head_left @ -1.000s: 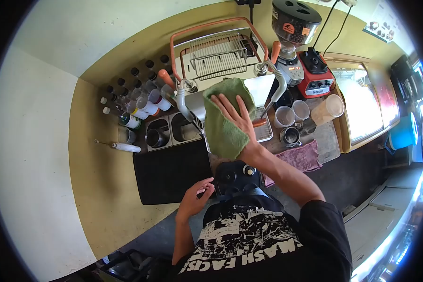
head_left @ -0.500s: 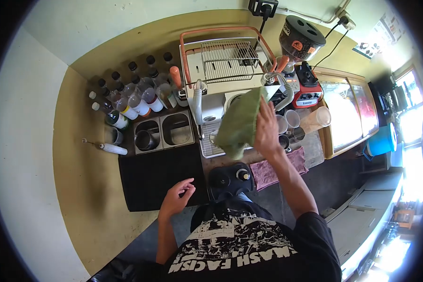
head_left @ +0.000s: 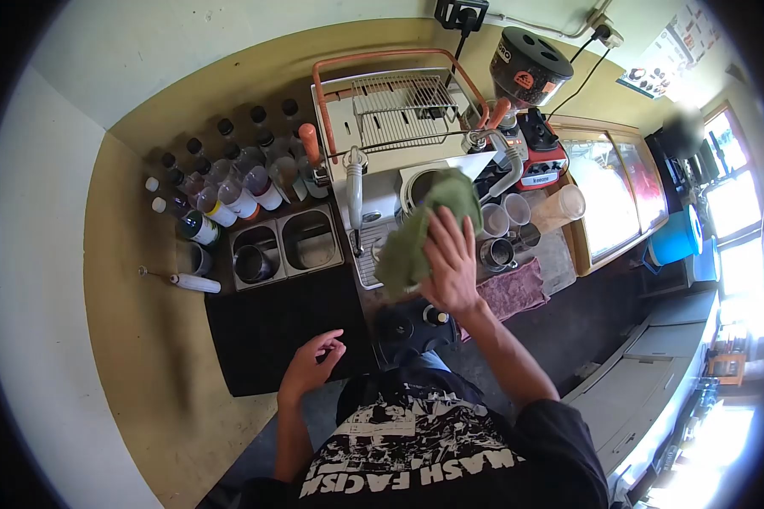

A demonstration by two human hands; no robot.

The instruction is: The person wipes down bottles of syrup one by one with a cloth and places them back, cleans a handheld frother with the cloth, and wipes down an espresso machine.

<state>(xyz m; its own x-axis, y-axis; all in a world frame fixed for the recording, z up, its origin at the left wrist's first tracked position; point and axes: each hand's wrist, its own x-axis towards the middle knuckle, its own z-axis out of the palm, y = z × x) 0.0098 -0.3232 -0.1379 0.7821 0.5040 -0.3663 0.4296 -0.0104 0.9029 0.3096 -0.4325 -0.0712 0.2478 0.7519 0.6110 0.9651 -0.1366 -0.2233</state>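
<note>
A green cloth (head_left: 416, 246) hangs from my right hand (head_left: 452, 270), in front of the espresso machine (head_left: 382, 188) with its wire rack on top. The cloth hides part of the machine's front and drip tray. My left hand (head_left: 312, 360) hovers over the black mat (head_left: 272, 322), holding nothing, its fingers loosely bent and partly apart. Between my body and the machine is a black tamping stand (head_left: 396, 327). Close to my right hand stands a metal pitcher (head_left: 497, 253), with a purple cloth (head_left: 516, 291) lying beside it.
Several bottles (head_left: 238, 202) stand at the left, behind a metal sink-like tray (head_left: 310, 242) and a white hand frother (head_left: 197, 282). A grinder (head_left: 526, 72), a red blender base (head_left: 541, 165), plastic cups (head_left: 516, 208) and a glass-fronted case (head_left: 603, 199) are at the right.
My right hand and the green cloth have come off the machine's front panel and moved lower, the cloth now hanging more folded. My left hand has shifted left over the mat. The view has turned.
</note>
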